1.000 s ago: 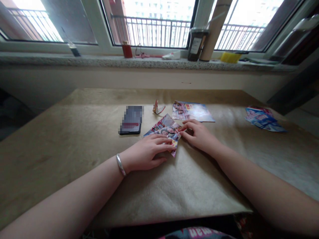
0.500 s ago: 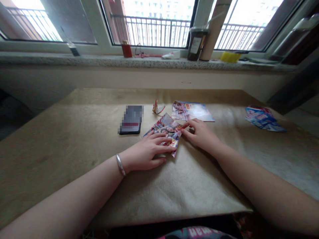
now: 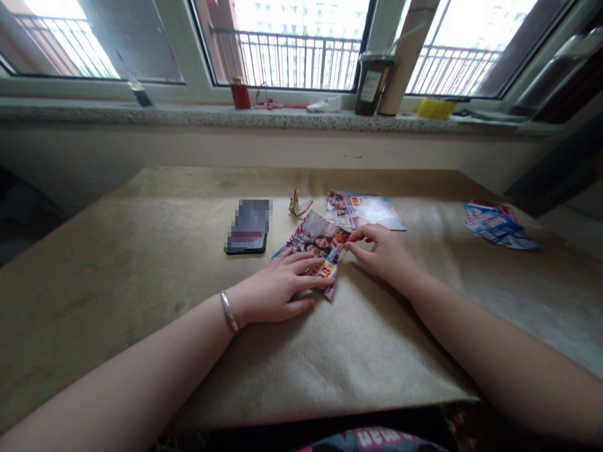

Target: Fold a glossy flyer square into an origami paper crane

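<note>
A glossy, colourful printed paper (image 3: 316, 237) with pictures of people lies at an angle on the table. My left hand (image 3: 287, 284) rests flat across its near left part, fingers spread, covering some of the print. At the paper's right corner, my right hand (image 3: 379, 251) has thumb and forefinger pinched together on the edge. Just behind it, partly overlapped in view, is a second printed sheet (image 3: 372, 211) in blue and pink. A small folded scrap (image 3: 298, 203) of red and white paper stands near the far corner of the paper.
A dark phone (image 3: 249, 227) lies left of the paper. Several blue and pink printed pieces (image 3: 499, 225) form a loose pile at the right. Along the stone windowsill (image 3: 188, 114) stand a red container (image 3: 240, 94), a dark lidded jar (image 3: 372, 85) and a yellow item (image 3: 436, 108).
The printed paper looks flatter, and its pictures and lettering show more clearly. My right hand has shifted slightly right with the corner. My left hand has stayed in place.
</note>
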Motion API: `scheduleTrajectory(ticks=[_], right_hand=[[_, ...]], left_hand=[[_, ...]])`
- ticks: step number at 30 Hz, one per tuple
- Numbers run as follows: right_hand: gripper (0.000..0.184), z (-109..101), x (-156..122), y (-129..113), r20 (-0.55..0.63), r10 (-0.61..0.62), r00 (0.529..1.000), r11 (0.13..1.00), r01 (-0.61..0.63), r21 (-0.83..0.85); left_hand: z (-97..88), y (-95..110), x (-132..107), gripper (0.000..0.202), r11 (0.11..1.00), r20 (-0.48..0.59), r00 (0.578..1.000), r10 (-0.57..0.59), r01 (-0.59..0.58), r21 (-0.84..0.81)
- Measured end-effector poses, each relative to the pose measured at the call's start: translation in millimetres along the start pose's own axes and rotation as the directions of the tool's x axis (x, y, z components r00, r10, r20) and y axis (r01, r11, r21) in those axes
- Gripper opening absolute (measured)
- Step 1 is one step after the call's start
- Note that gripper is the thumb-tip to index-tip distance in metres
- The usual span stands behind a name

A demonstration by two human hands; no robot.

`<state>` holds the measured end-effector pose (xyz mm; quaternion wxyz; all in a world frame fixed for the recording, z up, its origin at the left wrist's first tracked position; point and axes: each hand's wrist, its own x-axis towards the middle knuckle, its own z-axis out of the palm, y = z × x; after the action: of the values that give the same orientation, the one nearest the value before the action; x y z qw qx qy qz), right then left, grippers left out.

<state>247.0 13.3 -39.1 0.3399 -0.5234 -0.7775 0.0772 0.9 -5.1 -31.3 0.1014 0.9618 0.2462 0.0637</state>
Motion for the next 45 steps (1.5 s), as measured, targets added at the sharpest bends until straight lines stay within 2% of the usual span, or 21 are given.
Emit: scheduleTrajectory(ticks=[10, 15, 18, 21, 24, 29, 36, 42, 45], right_hand=[[0.009, -3.2, -5.3, -12.5, -0.082, -0.058, 0.995, 0.993, 0.066, 0.097], [0.024, -0.9, -7.5, -16.5, -0.078, 0.056, 0.995, 0.978, -0.039, 0.205], [0.020, 0.7, -6.8, -16.3, -0.055, 0.130, 0.990, 0.946, -0.107, 0.307], [0.019, 2.6, -5.2, -12.3, 0.018, 0.178, 0.984, 0.918, -0.173, 0.356], [0.022, 4.1, -4.0, -6.3, 0.043, 0.204, 0.978, 0.925, -0.207, 0.319], [0.029, 3.6, -2.9, -1.7, 0.056, 0.196, 0.979, 0.971, -0.202, 0.127], [0.028, -3.0, -6.1, -14.1, 0.070, 0.179, 0.981, 0.984, -0.178, -0.018], [0.021, -1.5, -7.0, -20.7, 0.082, 0.168, 0.982, 0.984, -0.162, -0.068], [0.016, 3.3, -5.4, -17.2, 0.132, 0.186, 0.974, 0.983, -0.184, -0.024]], left_hand=[[1.4, 1.0, -0.5, 0.047, 1.000, -0.014, 1.000, -0.001, 0.001, 0.010], [3.9, -0.2, -1.5, 0.047, 1.000, -0.042, 0.999, -0.025, 0.025, 0.002], [5.1, -0.8, -2.0, 0.047, 1.000, -0.044, 0.999, -0.028, 0.028, -0.003], [5.1, -0.7, -2.1, 0.049, 0.999, -0.035, 0.999, -0.035, 0.035, 0.000], [4.5, -0.1, -2.2, 0.050, 0.999, -0.019, 0.999, -0.046, 0.046, 0.008], [3.8, 0.1, -2.4, 0.051, 0.998, 0.010, 0.998, -0.060, 0.060, 0.024], [5.3, -1.8, -2.4, 0.050, 0.998, 0.001, 0.999, -0.048, 0.048, 0.035], [5.1, -1.8, -2.3, 0.049, 0.999, 0.001, 0.999, -0.049, 0.049, 0.024], [4.6, -2.0, -1.8, 0.049, 0.999, 0.009, 0.999, -0.040, 0.040, 0.024]])
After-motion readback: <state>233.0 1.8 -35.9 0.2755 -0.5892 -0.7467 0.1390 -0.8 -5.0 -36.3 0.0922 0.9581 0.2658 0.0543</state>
